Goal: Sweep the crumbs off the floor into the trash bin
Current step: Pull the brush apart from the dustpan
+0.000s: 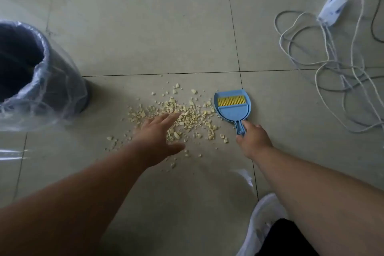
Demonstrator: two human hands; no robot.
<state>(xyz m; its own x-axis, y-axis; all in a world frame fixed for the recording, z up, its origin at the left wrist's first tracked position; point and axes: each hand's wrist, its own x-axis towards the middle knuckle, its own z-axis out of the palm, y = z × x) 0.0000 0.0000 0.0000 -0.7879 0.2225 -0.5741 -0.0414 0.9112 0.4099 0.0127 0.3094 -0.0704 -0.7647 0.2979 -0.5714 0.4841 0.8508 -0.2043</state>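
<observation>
My right hand [252, 140] grips the dustpan [232, 106] handle beside the crumbs [187, 116]; my left hand [158, 137] hovers flat, fingers spread, over them.

Both arms bare and extended forward and down, the person crouched low. Left hand [158, 139]: palm down, fingers straight and spread, thumb splayed out to the side, nothing held; whether the palm touches the floor cannot be told. Left forearm runs in from the lower left. Right hand [252, 138]: fingers curled round a blue handle [241, 129], knuckles up, wrist straight. Right forearm runs in from the lower right. The two hands are level and near each other
</observation>
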